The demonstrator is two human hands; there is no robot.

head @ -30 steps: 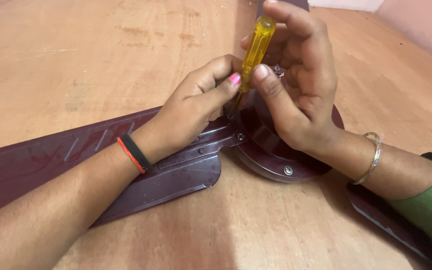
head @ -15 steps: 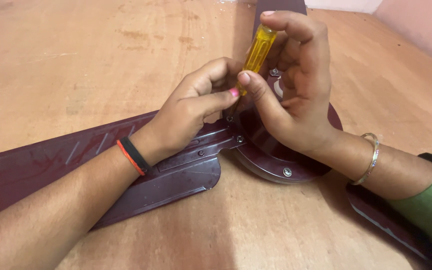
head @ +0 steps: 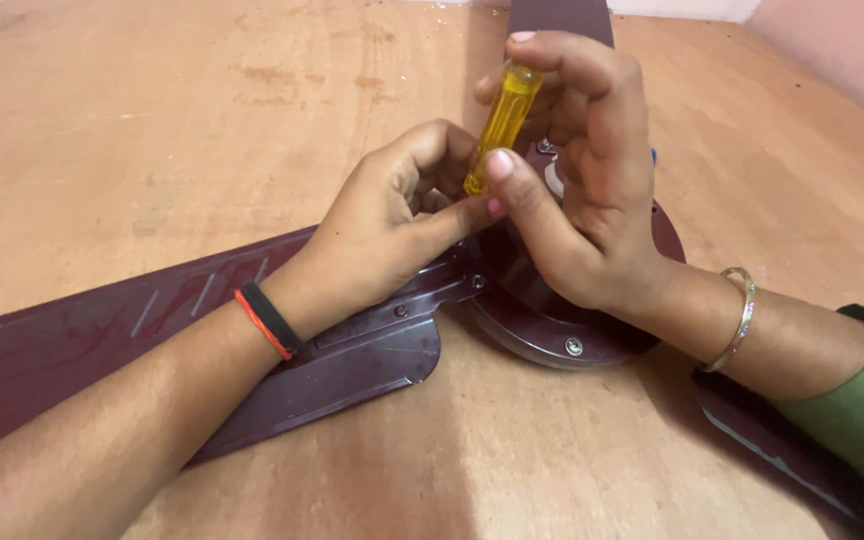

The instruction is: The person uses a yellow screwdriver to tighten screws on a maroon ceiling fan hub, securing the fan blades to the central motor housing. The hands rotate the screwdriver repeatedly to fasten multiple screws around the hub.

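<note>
The yellow-handled screwdriver [head: 500,128] stands nearly upright, tip down toward the joint where the maroon fan blade [head: 152,330] meets the hub [head: 552,320]. The right hand [head: 592,180] pinches its handle; the left hand [head: 392,225], fingers curled, steadies the hidden shaft.

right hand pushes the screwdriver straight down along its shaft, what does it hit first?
Likely the dark maroon fan blade bracket beside the round hub; the tip is hidden behind the left hand, so depth is uncertain.

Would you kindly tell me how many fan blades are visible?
3: one blade lower left under the left forearm, one at top behind the right hand, one lower right beneath the right forearm.
</note>
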